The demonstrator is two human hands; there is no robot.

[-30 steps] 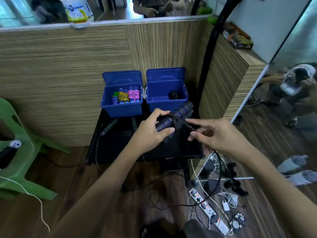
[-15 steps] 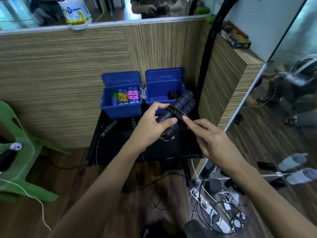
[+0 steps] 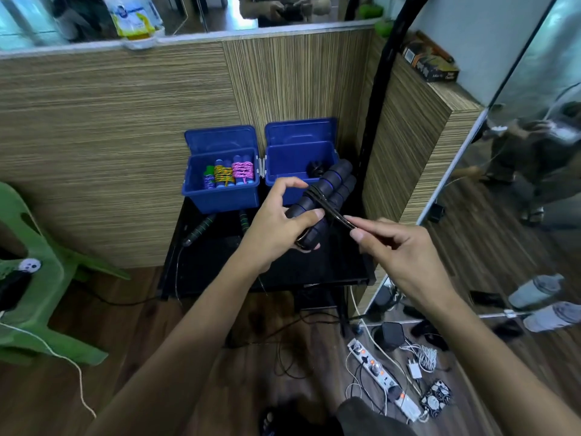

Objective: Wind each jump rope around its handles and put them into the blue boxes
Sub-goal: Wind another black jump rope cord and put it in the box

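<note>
Gripping paired black handles (image 3: 323, 199) above the black table (image 3: 314, 272), left hand (image 3: 276, 228) holds while right hand (image 3: 393, 247) pinches the rope (image 3: 333, 214) near the right blue box (image 3: 298, 171).

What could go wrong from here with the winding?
1. The right hand only pinches the black rope; if it slips, the few turns on the handles may loosen.
2. The left hand grips only the handles' lower end, so the pair may twist apart.
3. The green-handled rope on the table is still unwound.
</note>
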